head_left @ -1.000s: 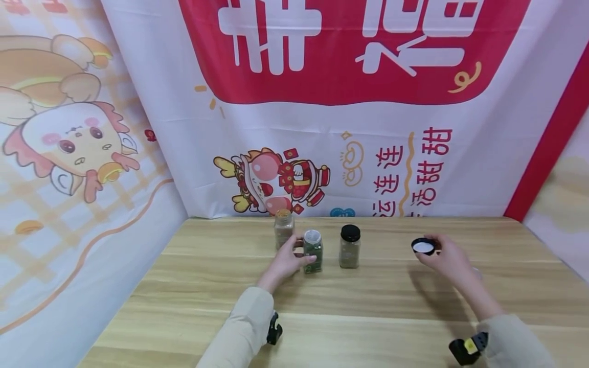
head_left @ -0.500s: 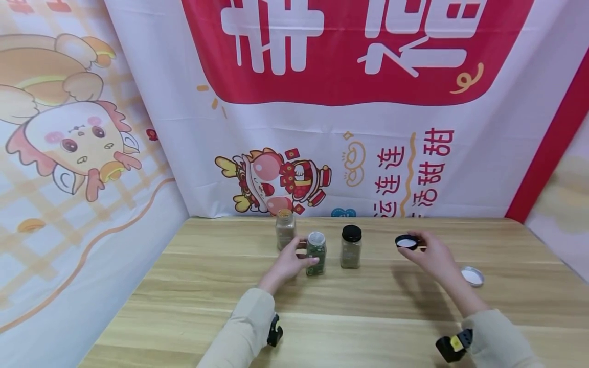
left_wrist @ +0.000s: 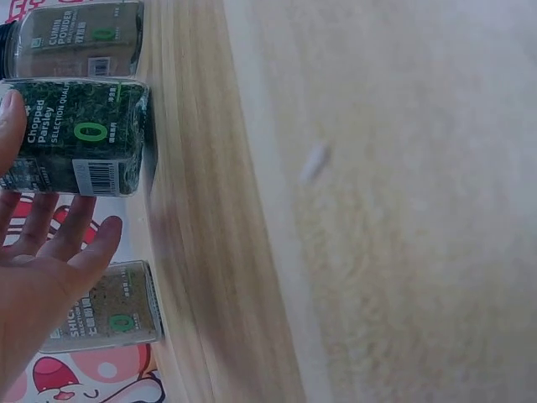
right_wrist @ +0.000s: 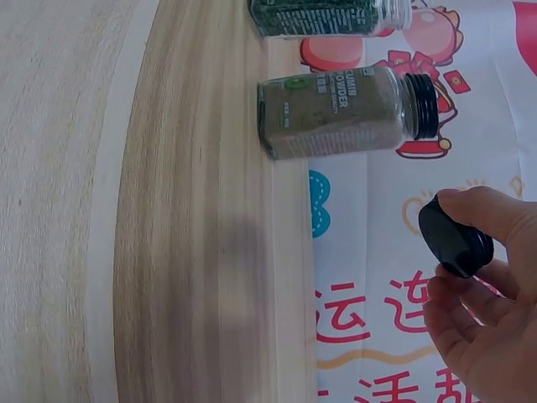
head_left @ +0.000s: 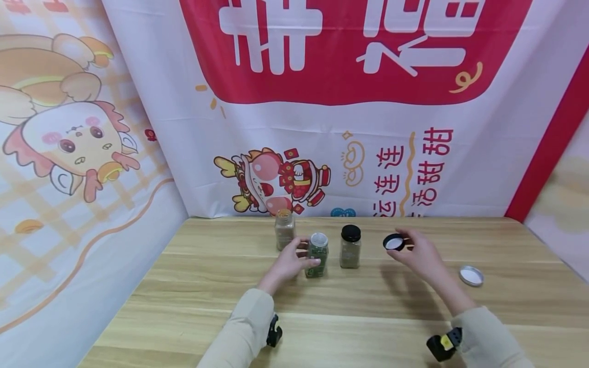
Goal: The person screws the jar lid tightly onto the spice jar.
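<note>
My left hand (head_left: pixel 287 261) grips a glass spice jar labelled Chopped Parsley (left_wrist: pixel 88 138), thumb on one side and fingers on the other. The jar has no black cap on; its top shows whitish in the head view. Off to the right, my right hand (head_left: pixel 421 251) pinches a black screw cap (right_wrist: pixel 453 239) between thumb and fingers, above the table, its white inside showing in the head view. Between the hands stands a cumin powder jar (head_left: pixel 350 248) with its black cap on. Just behind the left hand is an uncapped jar (head_left: pixel 285 232) of brownish seasoning.
A round white lid (head_left: pixel 471 275) with a greyish rim lies on the wooden table (head_left: pixel 349 332) to the right. A printed cloth (head_left: pixel 331 117) hangs behind the table's back edge, and a patterned one (head_left: pixel 69 168) lines the left side.
My right hand has moved left with the black cap, toward the jars, leaving the white lid in full view. The left hand has shifted the parsley jar slightly right and nearer.
</note>
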`<state>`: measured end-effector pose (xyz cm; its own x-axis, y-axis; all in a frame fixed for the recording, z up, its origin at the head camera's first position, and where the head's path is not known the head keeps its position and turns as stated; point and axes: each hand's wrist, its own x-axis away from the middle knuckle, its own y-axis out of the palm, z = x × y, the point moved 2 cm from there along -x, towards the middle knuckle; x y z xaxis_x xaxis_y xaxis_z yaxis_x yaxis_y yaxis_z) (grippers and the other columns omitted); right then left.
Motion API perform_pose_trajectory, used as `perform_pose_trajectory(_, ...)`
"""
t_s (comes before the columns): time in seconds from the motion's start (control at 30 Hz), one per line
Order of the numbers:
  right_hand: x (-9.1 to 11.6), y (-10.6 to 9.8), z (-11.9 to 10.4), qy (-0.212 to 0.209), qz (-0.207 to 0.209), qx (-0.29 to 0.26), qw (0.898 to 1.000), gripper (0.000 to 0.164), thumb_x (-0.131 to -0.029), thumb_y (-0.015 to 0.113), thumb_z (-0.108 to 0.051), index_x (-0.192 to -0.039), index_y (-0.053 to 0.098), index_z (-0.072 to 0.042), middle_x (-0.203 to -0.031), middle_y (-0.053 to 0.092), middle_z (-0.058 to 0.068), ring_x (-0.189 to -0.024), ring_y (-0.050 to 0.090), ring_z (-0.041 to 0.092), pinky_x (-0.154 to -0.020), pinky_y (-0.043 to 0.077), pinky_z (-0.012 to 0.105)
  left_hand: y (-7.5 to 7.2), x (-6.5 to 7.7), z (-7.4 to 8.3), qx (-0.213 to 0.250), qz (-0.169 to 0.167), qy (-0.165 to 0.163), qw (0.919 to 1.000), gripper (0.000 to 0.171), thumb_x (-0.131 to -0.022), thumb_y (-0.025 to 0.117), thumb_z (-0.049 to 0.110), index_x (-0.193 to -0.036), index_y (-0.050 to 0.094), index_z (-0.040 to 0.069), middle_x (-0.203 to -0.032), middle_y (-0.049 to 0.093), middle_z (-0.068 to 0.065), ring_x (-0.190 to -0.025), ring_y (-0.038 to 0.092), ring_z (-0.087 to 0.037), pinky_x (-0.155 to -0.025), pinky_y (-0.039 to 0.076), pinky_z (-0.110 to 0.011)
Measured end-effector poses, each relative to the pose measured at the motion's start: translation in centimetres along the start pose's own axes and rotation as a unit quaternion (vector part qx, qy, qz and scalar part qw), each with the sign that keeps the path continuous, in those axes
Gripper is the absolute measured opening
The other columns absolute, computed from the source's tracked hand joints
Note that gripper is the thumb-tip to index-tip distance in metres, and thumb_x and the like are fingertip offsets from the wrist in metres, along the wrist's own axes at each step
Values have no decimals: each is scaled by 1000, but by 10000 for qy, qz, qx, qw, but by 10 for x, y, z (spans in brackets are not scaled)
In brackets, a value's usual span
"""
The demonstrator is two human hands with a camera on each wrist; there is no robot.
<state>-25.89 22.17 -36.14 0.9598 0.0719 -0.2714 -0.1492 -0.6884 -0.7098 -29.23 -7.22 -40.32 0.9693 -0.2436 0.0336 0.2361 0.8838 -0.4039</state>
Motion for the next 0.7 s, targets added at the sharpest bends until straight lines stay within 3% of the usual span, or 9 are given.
perform_pose_trajectory(0.17, 0, 3, -3, 13, -31, -3, 10000, 55, -83, 72, -12, -129, 50, 10, -122, 56, 33, -104, 58, 45, -90, 51, 53, 1, 0, 1, -51, -20, 84, 9999, 62, -81, 75, 13, -135, 46, 6, -133, 53, -20, -124, 52, -39, -106, 43, -50)
perform_pose_trajectory(0.47, -2, 5, -8, 233, -199, -44, 9995, 63, -83, 72, -16, -136, 44, 5, -132, 51, 33, -111, 55, 46, -93, 49, 55, 3, 1, 2, -130, -25, 153, 9998, 58, -81, 76, 12, -132, 49, 7, -128, 56, -19, -119, 55, -37, -103, 46, -49)
perform_pose_trajectory(0.7, -4, 8, -11, 54, -142, -101, 9998, 56, -83, 72, -12, -130, 48, 7, -127, 55, 31, -112, 56, 44, -95, 48, 54, 4, 2, 2, -144, -177, 259, 9994, 56, -81, 76, 14, -130, 50, 8, -130, 55, -17, -120, 55, -38, -104, 45, -50)
